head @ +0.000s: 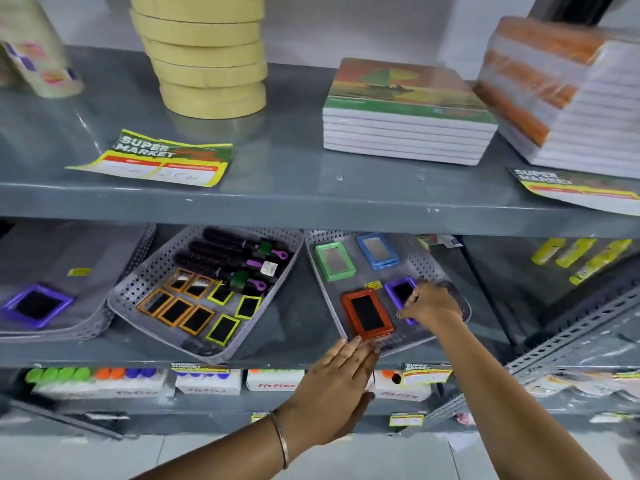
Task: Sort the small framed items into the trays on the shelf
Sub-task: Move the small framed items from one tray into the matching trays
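On the middle shelf, the right grey perforated tray (429,261) holds a green framed item (334,261), a blue one (377,250), a red one (367,314) and a small purple one (401,293). My right hand (431,304) is shut on the purple frame's near edge. My left hand (337,386) lies flat with fingers together, its fingertips touching the red frame's near end at the tray's front rim. The middle tray (138,289) holds several orange frames (176,310) and yellow-green frames (223,329). A larger purple frame (36,305) rests on the left trays.
Purple-handled hairbrushes (235,258) lie at the back of the middle tray. The upper shelf carries stacked tape rolls (204,53), notebook stacks (408,112) and price labels (156,159). Below are boxed bottles (100,381). A slanted metal shelf rail (554,344) stands at right.
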Demonstrator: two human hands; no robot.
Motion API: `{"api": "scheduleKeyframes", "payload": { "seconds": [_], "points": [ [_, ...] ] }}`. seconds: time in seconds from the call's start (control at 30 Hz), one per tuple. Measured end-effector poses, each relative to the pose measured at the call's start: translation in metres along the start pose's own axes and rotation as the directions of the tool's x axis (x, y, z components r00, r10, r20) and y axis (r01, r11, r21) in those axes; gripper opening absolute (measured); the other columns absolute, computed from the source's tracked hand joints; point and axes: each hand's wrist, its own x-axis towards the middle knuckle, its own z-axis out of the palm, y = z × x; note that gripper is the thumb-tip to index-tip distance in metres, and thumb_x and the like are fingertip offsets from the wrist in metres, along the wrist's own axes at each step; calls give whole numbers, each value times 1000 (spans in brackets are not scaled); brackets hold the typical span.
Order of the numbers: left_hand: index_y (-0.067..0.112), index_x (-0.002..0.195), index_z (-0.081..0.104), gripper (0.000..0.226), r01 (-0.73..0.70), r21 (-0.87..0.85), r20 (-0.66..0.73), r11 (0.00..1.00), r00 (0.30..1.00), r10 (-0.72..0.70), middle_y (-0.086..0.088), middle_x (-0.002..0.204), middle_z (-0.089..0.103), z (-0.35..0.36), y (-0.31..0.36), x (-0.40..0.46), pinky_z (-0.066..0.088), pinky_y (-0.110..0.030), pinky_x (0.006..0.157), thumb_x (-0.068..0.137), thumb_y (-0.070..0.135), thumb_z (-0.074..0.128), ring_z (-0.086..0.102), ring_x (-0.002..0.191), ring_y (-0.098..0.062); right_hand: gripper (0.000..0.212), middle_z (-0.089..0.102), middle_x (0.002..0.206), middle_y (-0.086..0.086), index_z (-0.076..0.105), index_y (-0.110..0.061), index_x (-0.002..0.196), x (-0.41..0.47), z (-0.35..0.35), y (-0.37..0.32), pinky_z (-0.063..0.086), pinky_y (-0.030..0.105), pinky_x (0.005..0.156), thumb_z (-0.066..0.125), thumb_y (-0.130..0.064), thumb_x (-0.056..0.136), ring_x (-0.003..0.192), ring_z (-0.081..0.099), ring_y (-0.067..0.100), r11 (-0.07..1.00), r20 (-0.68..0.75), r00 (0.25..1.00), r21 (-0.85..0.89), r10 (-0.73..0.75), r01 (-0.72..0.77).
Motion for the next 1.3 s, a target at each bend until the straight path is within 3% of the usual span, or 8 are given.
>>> {"api": "scheduleKeyframes", "payload": {
  "seconds": [0.3, 0.43, 0.5, 0.6, 0.9, 1.07, 1.17, 1.3],
  "points": [
    [9, 149, 25, 63, -32, -38, -13, 999, 999, 31, -7, 155, 33, 1, -11, -3, 13, -47, 118, 99, 45, 36, 24, 145, -26, 39, 73, 100, 13, 65, -8, 101, 9, 9, -3, 58, 45, 88, 83, -30, 74, 97, 69, 32, 992, 8, 1000, -127, 23, -22],
    [10, 151, 25, 66, 99, -87, -49, 991, 993, -103, -4, 158, 27, -19, -46, -24, 22, -48, 116, 98, 47, 37, 19, 146, -22, 48, 72, 105, 15, 64, -7, 105, 0, 8, -17, 56, 41, 84, 77, -44, 78, 99, 68, 33, 983, 1, 998, -170, 65, -63],
    [10, 152, 20, 66, 176, -100, -84, 979, 979, -184, -4, 160, 20, -32, -77, -45, 17, -49, 118, 99, 46, 34, 11, 148, -22, 51, 69, 111, 18, 61, -9, 112, -10, 11, -39, 54, 41, 81, 69, -50, 83, 102, 66, 36, 985, -118, 993, -171, 6, -27],
    [9, 153, 18, 66, 309, -66, -104, 949, 944, -314, -5, 161, 17, -49, -131, -86, 14, -47, 119, 100, 45, 34, 10, 148, -23, 38, 70, 112, 23, 64, -7, 109, -33, 30, -106, 54, 42, 82, 65, -38, 87, 103, 66, 39, 964, -256, 933, -146, -254, 223],
    [2, 146, 36, 67, 578, -58, -95, 814, 808, -581, -14, 150, 40, -63, -255, -229, 25, -47, 117, 91, 41, 43, 30, 142, -31, 37, 75, 113, 5, 68, -25, 115, -115, 137, -369, 55, 35, 86, 74, -37, 80, 104, 69, 26, 698, -24, 698, 21, -716, 716],
    [2, 143, 42, 67, 694, -35, -44, 719, 718, -695, -13, 149, 43, -48, -292, -287, 28, -47, 114, 90, 42, 43, 35, 140, -32, 31, 74, 109, 15, 72, -8, 108, -150, 208, -483, 54, 35, 88, 76, -19, 79, 101, 69, 30, 533, 60, 530, 115, -846, 838],
    [4, 137, 51, 66, 658, -13, -45, 753, 752, -658, -12, 144, 50, -37, -302, -300, 22, -45, 111, 85, 43, 43, 42, 135, -31, 43, 71, 119, 13, 69, -7, 114, -169, 245, -535, 49, 33, 92, 80, -28, 78, 111, 66, 27, 557, 177, 536, 107, -826, 823],
    [7, 133, 56, 66, 656, -37, -52, 754, 752, -657, -10, 139, 55, -29, -303, -300, 24, -44, 108, 81, 47, 43, 46, 132, -30, 40, 71, 104, 17, 67, -7, 99, -174, 275, -560, 51, 33, 80, 82, -29, 69, 99, 67, 31, 567, 286, 553, -41, -783, 823]
  ]
}}
